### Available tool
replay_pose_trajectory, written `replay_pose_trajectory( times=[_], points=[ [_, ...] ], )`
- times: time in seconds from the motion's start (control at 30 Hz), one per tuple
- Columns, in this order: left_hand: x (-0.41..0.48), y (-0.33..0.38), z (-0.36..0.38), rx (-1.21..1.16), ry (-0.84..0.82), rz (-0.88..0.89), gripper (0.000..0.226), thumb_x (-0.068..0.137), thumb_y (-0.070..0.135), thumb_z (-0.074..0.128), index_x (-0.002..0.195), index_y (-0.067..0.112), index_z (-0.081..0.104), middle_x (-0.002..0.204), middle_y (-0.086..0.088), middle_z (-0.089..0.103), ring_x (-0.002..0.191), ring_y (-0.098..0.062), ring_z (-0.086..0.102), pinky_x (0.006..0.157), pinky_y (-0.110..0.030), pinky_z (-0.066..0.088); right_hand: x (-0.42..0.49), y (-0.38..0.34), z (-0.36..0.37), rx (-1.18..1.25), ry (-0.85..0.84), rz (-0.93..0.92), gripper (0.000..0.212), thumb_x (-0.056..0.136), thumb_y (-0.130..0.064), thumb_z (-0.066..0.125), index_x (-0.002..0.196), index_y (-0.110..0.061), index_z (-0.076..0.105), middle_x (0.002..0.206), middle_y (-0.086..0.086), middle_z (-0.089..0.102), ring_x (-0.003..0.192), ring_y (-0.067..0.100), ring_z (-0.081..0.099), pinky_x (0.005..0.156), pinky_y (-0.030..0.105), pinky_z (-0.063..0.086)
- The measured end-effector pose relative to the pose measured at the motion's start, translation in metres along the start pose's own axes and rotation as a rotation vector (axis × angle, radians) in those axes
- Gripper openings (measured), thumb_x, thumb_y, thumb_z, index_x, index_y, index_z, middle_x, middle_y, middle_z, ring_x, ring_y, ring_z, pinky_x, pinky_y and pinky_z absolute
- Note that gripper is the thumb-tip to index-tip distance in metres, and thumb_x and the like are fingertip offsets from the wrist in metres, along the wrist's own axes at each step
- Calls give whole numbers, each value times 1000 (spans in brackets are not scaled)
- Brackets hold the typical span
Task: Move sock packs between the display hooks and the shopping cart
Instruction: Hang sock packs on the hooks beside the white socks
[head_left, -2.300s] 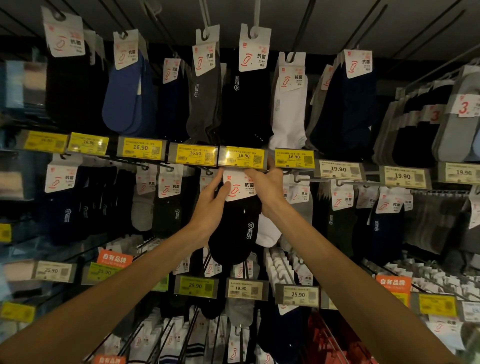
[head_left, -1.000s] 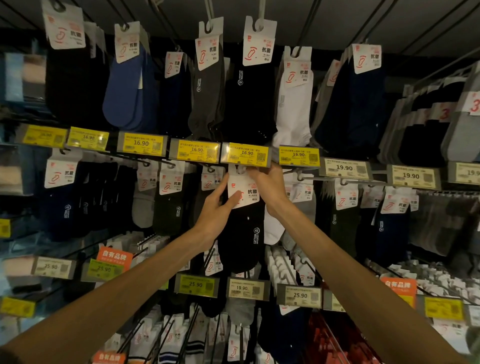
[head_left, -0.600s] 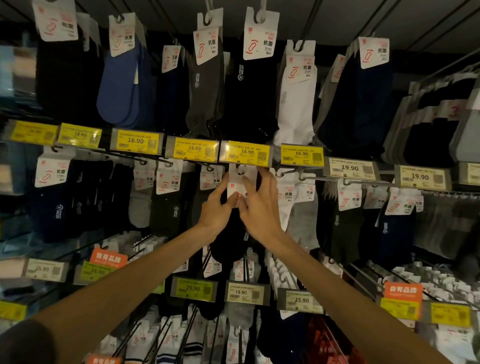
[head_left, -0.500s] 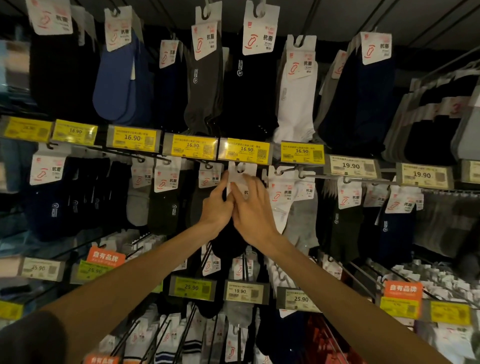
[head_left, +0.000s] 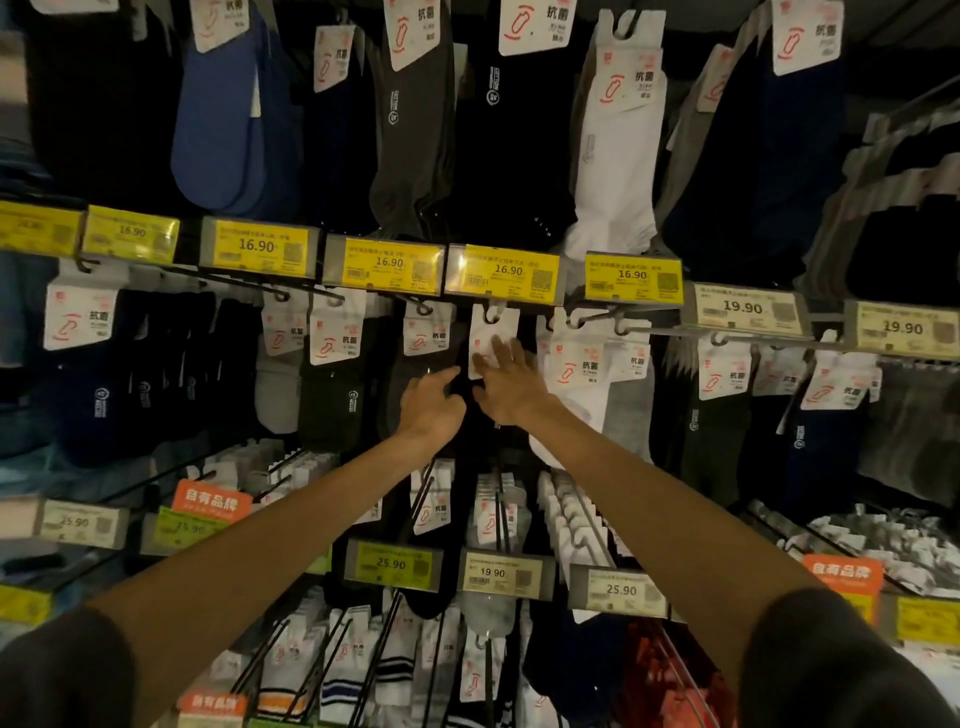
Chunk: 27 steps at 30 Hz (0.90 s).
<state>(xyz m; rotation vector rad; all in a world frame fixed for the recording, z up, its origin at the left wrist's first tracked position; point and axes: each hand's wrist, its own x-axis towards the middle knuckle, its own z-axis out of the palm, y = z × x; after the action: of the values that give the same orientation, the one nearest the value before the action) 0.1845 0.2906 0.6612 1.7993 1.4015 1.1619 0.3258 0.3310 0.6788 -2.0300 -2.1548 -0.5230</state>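
Pinch released vs 0.5 s earlier: sock pack hung on hook; right hand lay flat on it, left hand loose, empty. Prob. 1 pack rehung.

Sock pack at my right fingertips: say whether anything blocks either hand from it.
Nothing visible does. The right hand rests straight fingers on the sock pack at its white card; the left hand reaches in beside it, unobstructed.

Ahead of me: row of yellow 16.90 price labels | to my right: pale 19.90 labels | lower row I see: 25.90 label beside a 19.90 label | orange signs at lower left and lower right
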Motion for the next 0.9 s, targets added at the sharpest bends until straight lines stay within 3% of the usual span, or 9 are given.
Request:
replay_pose_trajectory(
  times=[0.13, 0.23, 0.33, 0.43, 0.57, 0.7, 0.9],
  points=[
    [-5, -1, -7, -24, 9, 15, 49, 95, 5, 42, 140, 22, 54, 136, -9, 55, 105, -15, 55, 82, -19, 43, -1, -12, -8, 54, -14, 32, 60, 99, -35, 45, 152, -16, 25, 162, 15, 5, 149, 35, 2, 119, 45, 11],
    [-11, -2, -9, -41, 6, 37, 45, 97, 5, 41, 134, 20, 59, 125, -9, 61, 102, -16, 57, 85, -20, 45, -27, -24, -8, 143, 178, -4, 46, 94, -28, 50, 137, -8, 49, 144, 19, 39, 138, 36, 29, 110, 42, 28],
    [-18, 1, -11, -50, 3, 54, 42, 97, 5, 41, 128, 21, 64, 119, -8, 63, 102, -18, 59, 86, -21, 46, -65, -28, 1, 296, 349, -56, 38, 92, -18, 51, 126, -3, 59, 129, 19, 52, 122, 35, 44, 99, 40, 40],
    [-27, 2, -7, -71, -18, 73, 37, 97, 7, 42, 116, 24, 70, 122, -10, 64, 111, -23, 60, 94, -27, 50, -103, -25, 13, 413, 430, -53, 33, 91, -12, 53, 121, -2, 64, 121, 16, 59, 113, 31, 51, 92, 35, 45],
    [-61, -15, 3, -150, -67, 101, 35, 96, 5, 48, 98, 30, 72, 104, -1, 70, 103, -19, 65, 92, -33, 54, -161, -28, 28, 523, 482, -34, 24, 90, -9, 53, 108, -4, 68, 108, 11, 63, 108, 25, 51, 90, 30, 42],
    [-118, -41, 17, -127, -114, 180, 36, 92, -4, 48, 99, 20, 73, 100, -1, 72, 96, -13, 66, 85, -27, 54, -218, -41, 48, 504, 473, -104, 18, 85, -7, 51, 94, -3, 66, 92, 12, 61, 94, 25, 49, 76, 29, 37],
    [-189, -99, 40, -142, -180, 157, 31, 94, -3, 51, 94, 20, 73, 93, 4, 72, 96, -13, 67, 90, -34, 55, -284, -58, 95, 574, 324, -116, 37, 90, -19, 37, 103, -1, 67, 100, 13, 62, 98, 28, 50, 86, 35, 43]
  ],
)
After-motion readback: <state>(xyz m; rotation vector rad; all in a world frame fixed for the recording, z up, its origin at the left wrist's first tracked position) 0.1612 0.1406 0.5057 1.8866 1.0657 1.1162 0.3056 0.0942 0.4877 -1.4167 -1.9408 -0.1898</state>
